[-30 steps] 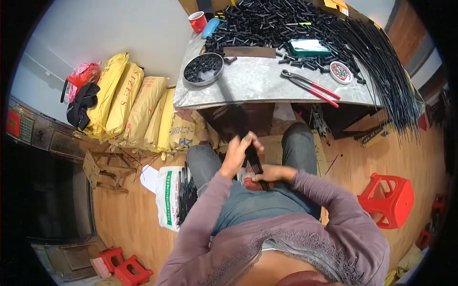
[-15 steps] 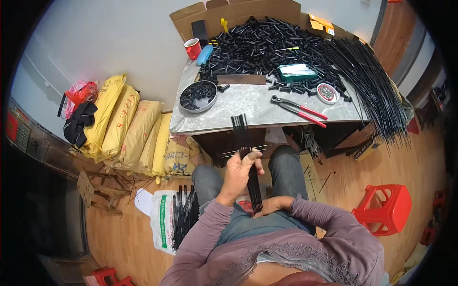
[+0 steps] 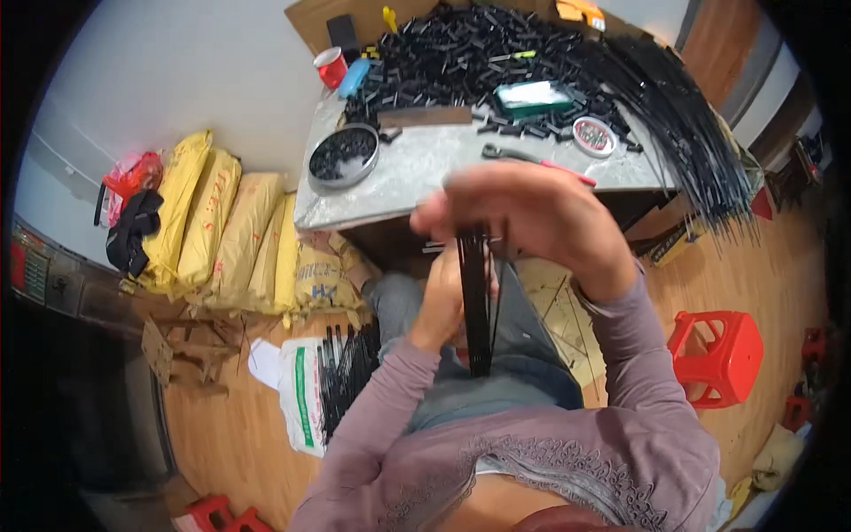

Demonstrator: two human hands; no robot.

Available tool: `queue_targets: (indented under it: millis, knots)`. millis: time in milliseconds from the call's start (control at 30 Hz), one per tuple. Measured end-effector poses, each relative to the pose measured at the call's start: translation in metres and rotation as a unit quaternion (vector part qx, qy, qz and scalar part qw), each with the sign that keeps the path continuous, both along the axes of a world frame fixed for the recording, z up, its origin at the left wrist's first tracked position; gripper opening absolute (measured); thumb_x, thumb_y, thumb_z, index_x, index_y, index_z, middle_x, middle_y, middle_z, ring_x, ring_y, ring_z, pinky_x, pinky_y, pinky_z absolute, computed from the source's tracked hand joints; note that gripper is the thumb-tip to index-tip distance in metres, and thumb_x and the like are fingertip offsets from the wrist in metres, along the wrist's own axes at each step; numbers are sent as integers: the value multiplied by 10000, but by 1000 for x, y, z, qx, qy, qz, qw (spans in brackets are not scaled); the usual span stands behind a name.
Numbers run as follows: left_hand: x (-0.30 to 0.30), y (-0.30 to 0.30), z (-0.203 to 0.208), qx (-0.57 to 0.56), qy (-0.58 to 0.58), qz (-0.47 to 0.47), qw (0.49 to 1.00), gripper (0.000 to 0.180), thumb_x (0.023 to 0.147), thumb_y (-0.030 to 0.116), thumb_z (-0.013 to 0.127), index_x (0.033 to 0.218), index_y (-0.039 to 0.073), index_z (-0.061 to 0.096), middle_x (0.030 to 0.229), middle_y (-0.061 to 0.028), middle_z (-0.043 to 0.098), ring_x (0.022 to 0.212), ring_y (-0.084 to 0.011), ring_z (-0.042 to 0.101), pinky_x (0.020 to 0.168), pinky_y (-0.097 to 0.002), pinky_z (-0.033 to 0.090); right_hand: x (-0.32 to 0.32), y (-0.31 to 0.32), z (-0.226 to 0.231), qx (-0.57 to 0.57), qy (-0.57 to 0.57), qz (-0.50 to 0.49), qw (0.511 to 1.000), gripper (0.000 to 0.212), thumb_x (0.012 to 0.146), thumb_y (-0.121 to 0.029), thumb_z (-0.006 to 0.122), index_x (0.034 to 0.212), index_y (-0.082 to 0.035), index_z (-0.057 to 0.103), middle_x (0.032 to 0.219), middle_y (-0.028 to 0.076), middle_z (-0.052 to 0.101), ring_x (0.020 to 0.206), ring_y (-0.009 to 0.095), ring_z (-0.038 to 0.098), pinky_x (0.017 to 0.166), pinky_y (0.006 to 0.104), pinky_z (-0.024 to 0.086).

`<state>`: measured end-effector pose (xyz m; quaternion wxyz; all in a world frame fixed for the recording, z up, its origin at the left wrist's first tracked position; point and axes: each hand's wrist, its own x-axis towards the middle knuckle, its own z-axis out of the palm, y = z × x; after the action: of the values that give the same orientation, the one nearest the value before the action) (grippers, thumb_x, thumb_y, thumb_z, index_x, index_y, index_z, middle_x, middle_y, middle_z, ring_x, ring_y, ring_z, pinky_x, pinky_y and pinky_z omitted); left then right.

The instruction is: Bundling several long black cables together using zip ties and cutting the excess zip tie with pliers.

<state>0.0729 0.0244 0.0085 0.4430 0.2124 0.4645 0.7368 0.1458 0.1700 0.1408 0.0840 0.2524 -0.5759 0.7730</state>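
My left hand [image 3: 441,301] is closed around a bundle of thin black rods [image 3: 479,324], which stands roughly upright above my lap. My right hand [image 3: 545,213] is raised over the bundle's top end, smeared by motion. Its fingers stretch to the left and nothing shows in them; they hide the rods' tips, and I cannot tell whether they touch. A few thin metal rods stick out sideways near my left hand. Behind my right hand, red-handled pincers [image 3: 510,154] lie partly hidden on the table.
The grey table [image 3: 417,164] bears a heap of short black tubes [image 3: 452,62], a round bowl [image 3: 344,155], a small dish [image 3: 595,136], a green box [image 3: 534,99] and long black rods [image 3: 674,124]. Yellow sacks [image 3: 208,217] stand left; a red stool [image 3: 718,359] stands right.
My right hand has risen from the bundle's lower end to above its top. The table and room have shifted slightly up and left in view. My left hand still grips the rods.
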Motion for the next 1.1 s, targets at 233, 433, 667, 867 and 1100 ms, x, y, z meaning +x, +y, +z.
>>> queue_targets:
  millis: [233,433,667,867,1100]
  knots:
    - [-4,2,7,21,-65,93,993,219,951,110,490,1144,6,487,972,-139,618,733,-229,658,646,-339,571,10,22,-35,-118,-100,-296,943,512,940,-400,544,1165,60,535,1013,161,643,866,250,671,729,353,572]
    - [-9,1,-8,43,11,115,992,227,945,92,491,1132,-3,577,1062,-123,636,905,-194,641,777,-295,544,21,32,-126,114,-398,-179,893,251,867,-150,644,1055,3,578,874,77,639,791,144,629,753,288,522]
    - [-8,-8,24,-85,28,12,996,334,906,64,530,1235,33,572,964,-14,614,795,-58,556,669,-195,473,4,-27,-151,24,-264,-101,959,230,891,-139,616,1068,8,602,979,105,655,837,152,638,753,300,524]
    - [-26,-26,26,-37,-115,-166,979,560,982,440,421,1357,24,430,1179,-98,587,586,-70,564,461,-194,456,24,-60,-143,-232,-317,-90,915,306,966,-204,518,1131,52,533,1006,189,640,880,280,668,786,373,564]
    - [-52,-5,36,24,-168,-130,977,952,856,743,136,1269,-40,484,1162,-191,601,1013,-311,631,840,-406,555,18,-67,-132,-208,-330,-56,919,356,962,-243,534,1171,45,525,1035,198,635,906,280,664,787,369,559]
